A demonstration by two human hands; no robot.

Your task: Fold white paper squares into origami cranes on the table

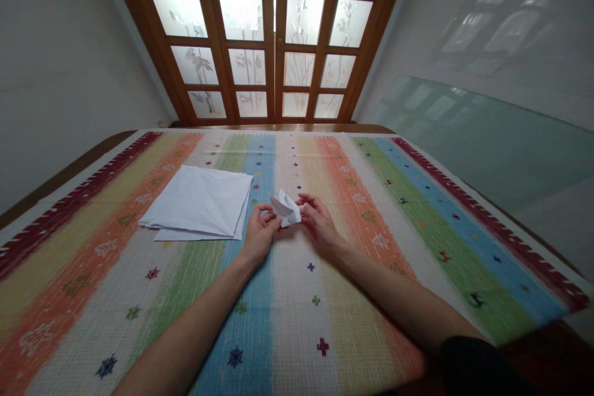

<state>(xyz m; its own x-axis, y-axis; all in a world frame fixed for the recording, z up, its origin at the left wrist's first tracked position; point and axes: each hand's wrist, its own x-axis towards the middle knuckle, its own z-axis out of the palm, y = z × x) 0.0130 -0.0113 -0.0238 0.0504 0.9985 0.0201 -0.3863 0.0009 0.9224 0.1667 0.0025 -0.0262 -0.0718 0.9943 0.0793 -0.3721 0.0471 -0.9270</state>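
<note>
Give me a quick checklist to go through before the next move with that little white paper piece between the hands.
1. Both hands grip it: the left hand and the right hand pinch the folded paper from opposite sides. Ok.
2. Paper in plain sight: its upper part shows between the hands. Ok.
3. Paper resting on the striped cloth or lifted off it: cannot tell.
4. Stack of white sheets out of the way: it lies to the left, apart from the left hand. Ok.
5. Cloth flat under the hands: no wrinkles show. Ok.
6. Creases sharp and even: too small to see. Cannot tell.
</note>
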